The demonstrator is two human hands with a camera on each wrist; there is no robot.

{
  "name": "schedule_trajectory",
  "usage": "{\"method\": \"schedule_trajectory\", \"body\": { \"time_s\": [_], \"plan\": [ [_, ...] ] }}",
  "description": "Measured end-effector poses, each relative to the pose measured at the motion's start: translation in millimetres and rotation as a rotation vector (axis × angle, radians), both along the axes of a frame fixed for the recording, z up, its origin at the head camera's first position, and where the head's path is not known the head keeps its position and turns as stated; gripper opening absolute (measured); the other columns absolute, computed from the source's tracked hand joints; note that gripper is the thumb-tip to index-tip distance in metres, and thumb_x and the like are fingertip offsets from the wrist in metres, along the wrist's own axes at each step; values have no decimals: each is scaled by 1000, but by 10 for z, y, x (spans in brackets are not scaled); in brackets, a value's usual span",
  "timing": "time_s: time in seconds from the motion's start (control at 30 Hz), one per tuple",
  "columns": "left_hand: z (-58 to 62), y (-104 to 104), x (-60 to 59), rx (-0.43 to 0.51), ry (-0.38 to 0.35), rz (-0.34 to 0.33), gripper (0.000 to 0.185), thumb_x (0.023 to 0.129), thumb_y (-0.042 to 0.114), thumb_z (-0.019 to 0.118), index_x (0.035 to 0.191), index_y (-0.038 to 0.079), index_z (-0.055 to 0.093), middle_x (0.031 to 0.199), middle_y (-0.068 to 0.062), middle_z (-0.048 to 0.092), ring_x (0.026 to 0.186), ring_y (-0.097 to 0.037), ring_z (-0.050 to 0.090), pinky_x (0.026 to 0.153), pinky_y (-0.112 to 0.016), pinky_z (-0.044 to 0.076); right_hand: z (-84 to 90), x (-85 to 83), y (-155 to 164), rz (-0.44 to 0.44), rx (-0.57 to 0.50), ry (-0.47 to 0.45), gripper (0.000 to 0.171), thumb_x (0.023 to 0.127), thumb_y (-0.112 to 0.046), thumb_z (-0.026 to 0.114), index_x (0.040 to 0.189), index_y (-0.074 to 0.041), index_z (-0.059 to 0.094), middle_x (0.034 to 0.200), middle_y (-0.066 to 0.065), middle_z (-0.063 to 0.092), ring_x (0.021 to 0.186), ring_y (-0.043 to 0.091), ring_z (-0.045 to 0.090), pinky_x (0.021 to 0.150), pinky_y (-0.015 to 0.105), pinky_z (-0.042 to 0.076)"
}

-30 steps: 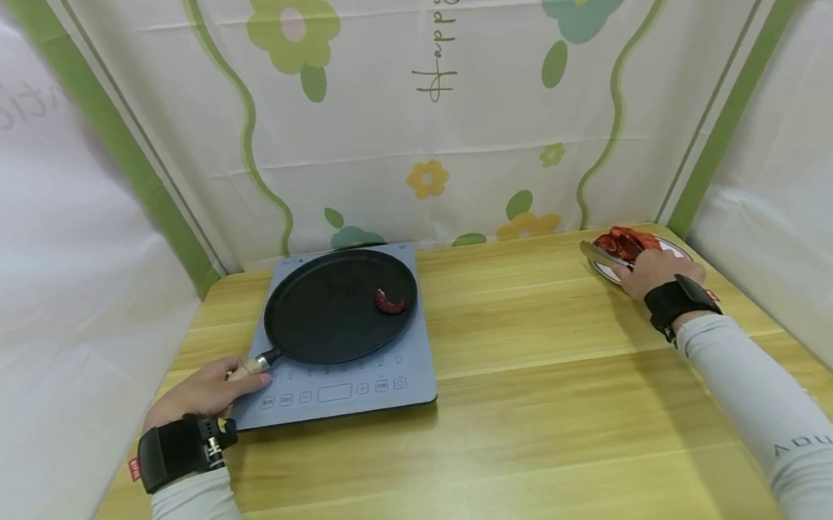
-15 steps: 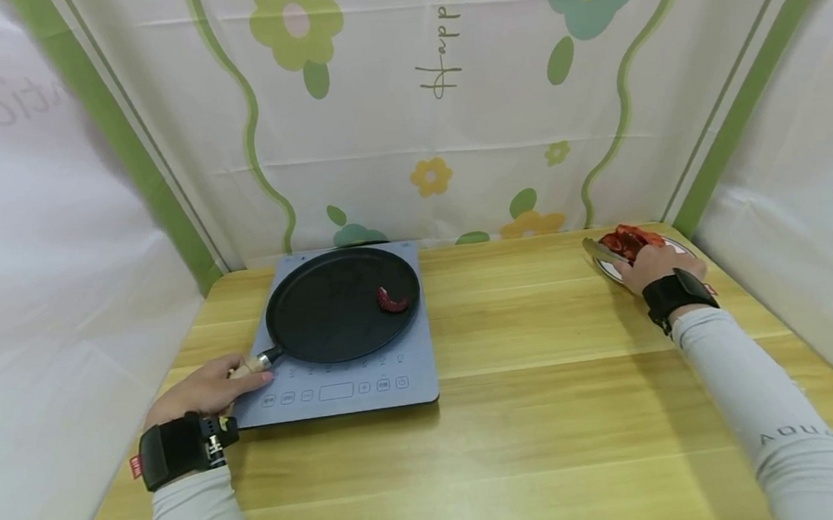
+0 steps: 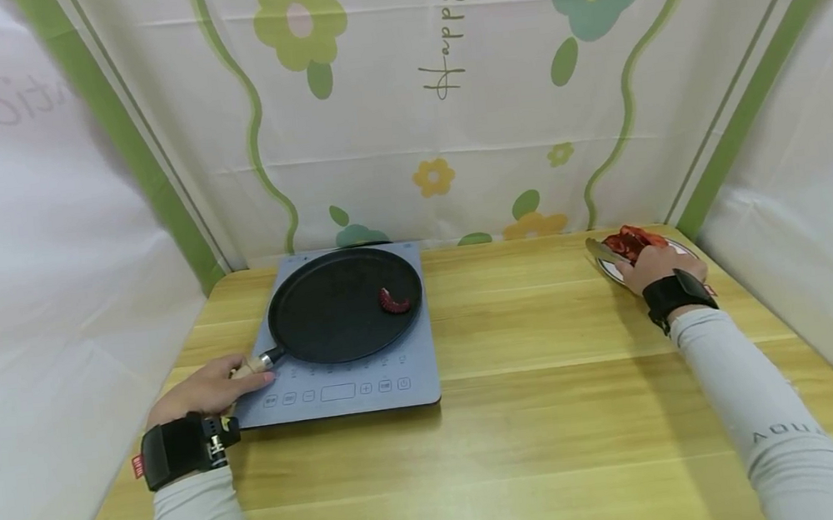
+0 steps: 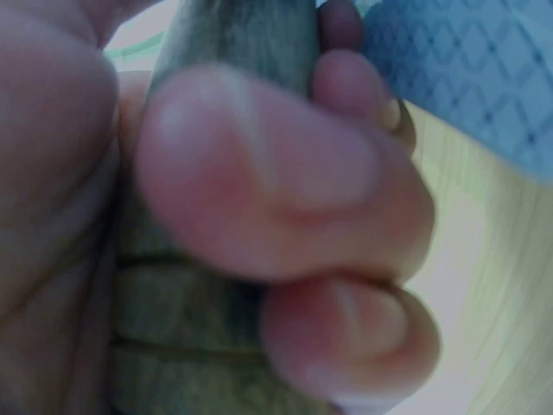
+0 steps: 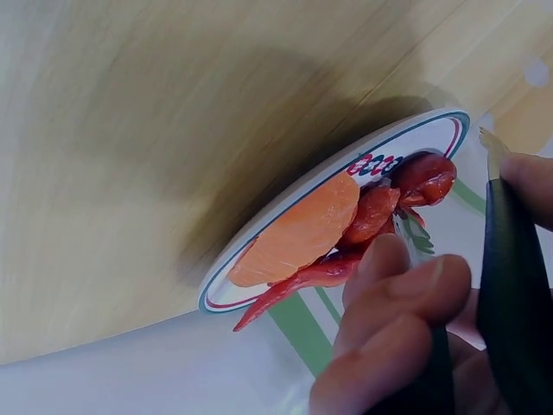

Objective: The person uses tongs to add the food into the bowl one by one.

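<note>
My left hand (image 3: 199, 390) grips the pan's light wooden handle (image 4: 233, 43), fingers curled round it in the left wrist view. The flat black pan (image 3: 339, 318) rests on a grey induction cooker (image 3: 428, 384). A curled dark-red piece (image 3: 394, 301), like an octopus tentacle, lies in the pan's right side. At the far right my right hand (image 3: 661, 266) holds dark-handled tongs (image 5: 518, 303) over a white plate (image 5: 432, 134) with a coloured rim. On the plate lie an orange slice (image 5: 302, 233) and several glossy red food pieces (image 5: 423, 179). Fingers hide part of the tongs.
The wooden table (image 3: 522, 417) stretches between the cooker and the plate. A white curtain (image 3: 493, 119) with printed flowers stands behind it, with white cloth walls (image 3: 819, 213) close on both sides.
The head view has shifted very slightly. Both hands keep their holds, and the pan, plate and food stay in place.
</note>
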State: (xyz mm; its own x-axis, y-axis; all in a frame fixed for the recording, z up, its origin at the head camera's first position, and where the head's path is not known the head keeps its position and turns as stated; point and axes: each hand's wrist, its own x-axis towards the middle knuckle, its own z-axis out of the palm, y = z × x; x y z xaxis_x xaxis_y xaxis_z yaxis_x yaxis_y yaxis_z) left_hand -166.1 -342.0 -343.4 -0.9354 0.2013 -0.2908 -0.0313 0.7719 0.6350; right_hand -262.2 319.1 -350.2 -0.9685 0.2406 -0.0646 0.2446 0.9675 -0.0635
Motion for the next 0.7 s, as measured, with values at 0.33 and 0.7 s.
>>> {"method": "schedule_trajectory", "body": {
  "time_s": [0.33,0.7],
  "plan": [
    [-8,-12,-1,4,1,2,31,103,32,67,99,3,54,67,2,47,58,-15,47,56,-28,43,8,-66,55,16,-12,-12,69,108,-54,39,108,9,68,113,42,65,95,54,66,72,62,51],
    [-2,0,9,6,12,-5,31,103,31,67,98,3,54,70,1,48,60,-15,48,57,-27,43,-96,-188,73,4,2,-38,63,108,-51,44,91,2,73,109,38,68,92,54,67,80,66,51]
  ]
}}
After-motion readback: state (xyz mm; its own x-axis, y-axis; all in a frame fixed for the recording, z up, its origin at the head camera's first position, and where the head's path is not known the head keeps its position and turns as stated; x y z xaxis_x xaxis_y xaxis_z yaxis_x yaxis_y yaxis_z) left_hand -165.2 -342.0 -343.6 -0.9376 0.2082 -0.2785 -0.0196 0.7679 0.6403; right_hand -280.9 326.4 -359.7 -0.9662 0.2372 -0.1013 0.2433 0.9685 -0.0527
